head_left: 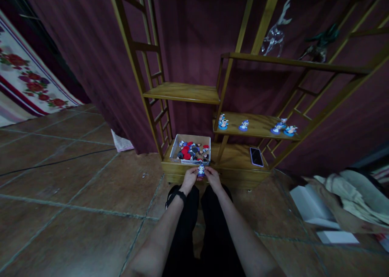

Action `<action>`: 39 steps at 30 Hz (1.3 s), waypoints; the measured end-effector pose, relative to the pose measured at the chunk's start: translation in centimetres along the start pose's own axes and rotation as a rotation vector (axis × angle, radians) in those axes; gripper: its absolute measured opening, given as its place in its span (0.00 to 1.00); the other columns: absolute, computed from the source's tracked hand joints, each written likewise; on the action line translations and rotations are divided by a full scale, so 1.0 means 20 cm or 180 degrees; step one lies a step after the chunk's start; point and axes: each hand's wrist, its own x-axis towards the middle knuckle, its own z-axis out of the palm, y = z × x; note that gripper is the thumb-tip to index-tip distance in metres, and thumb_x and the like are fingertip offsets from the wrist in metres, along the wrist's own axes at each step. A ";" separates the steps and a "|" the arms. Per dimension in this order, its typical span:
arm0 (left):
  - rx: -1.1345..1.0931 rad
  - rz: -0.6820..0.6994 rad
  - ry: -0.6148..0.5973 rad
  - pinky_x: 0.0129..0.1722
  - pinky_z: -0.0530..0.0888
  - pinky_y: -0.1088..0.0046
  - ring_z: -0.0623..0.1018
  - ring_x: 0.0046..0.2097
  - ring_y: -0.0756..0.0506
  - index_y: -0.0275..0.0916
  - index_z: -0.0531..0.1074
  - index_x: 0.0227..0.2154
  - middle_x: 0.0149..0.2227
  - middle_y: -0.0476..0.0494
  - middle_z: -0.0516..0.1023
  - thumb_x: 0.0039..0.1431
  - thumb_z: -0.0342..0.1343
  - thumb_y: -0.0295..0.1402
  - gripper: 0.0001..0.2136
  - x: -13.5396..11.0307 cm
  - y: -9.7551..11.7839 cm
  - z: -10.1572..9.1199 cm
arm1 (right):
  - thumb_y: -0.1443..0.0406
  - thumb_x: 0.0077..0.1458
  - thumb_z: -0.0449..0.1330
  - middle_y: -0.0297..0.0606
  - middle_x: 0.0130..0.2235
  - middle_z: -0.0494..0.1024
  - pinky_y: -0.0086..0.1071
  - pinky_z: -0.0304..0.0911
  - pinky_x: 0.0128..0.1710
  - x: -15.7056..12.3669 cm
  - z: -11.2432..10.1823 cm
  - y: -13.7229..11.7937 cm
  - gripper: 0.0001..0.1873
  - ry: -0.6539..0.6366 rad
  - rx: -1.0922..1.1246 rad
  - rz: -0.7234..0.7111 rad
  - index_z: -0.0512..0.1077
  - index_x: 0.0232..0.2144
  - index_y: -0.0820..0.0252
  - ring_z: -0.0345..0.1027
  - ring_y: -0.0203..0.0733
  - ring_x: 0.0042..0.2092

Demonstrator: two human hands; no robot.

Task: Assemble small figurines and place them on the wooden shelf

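My left hand (190, 177) and my right hand (212, 176) meet in front of me and both pinch one small blue-and-white figurine (201, 169), held upright between the fingertips. Just beyond them a white box (191, 148) full of red, blue and dark small toys rests on the bottom board of a wooden shelf unit (185, 92). On the low right shelf (258, 127) stand several similar figurines on blue bases (223, 124). A dark band circles my left wrist.
A phone (256, 156) lies flat on the bottom board to the right of the box. A glass deer (276, 33) and a dark ornament (321, 43) stand on the top shelf. Cloth and white boxes (313, 207) lie on the tiled floor at right; a cable crosses the floor at left.
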 end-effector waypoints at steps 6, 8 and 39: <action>0.0063 -0.0026 -0.0091 0.27 0.73 0.75 0.75 0.26 0.50 0.33 0.74 0.35 0.28 0.43 0.78 0.49 0.55 0.31 0.10 -0.01 0.01 0.00 | 0.63 0.44 0.56 0.35 0.38 0.77 0.36 0.61 0.45 -0.02 0.00 -0.06 0.14 -0.0176 0.0139 -0.0085 0.73 0.36 0.57 0.69 0.41 0.40; 0.0035 -0.0052 -0.0142 0.29 0.73 0.74 0.76 0.28 0.49 0.33 0.74 0.35 0.29 0.43 0.78 0.49 0.56 0.32 0.11 -0.01 0.01 0.00 | 0.62 0.44 0.56 0.35 0.37 0.77 0.36 0.62 0.44 -0.02 0.00 -0.07 0.14 -0.0177 0.0166 -0.0054 0.73 0.35 0.57 0.69 0.41 0.39; 0.0164 0.0131 -0.0250 0.28 0.72 0.77 0.75 0.29 0.50 0.32 0.76 0.33 0.29 0.43 0.78 0.45 0.59 0.32 0.12 0.00 -0.01 -0.02 | 0.64 0.40 0.59 0.33 0.34 0.77 0.36 0.61 0.43 0.00 0.01 -0.05 0.12 -0.0436 0.0479 0.0107 0.73 0.32 0.57 0.69 0.41 0.37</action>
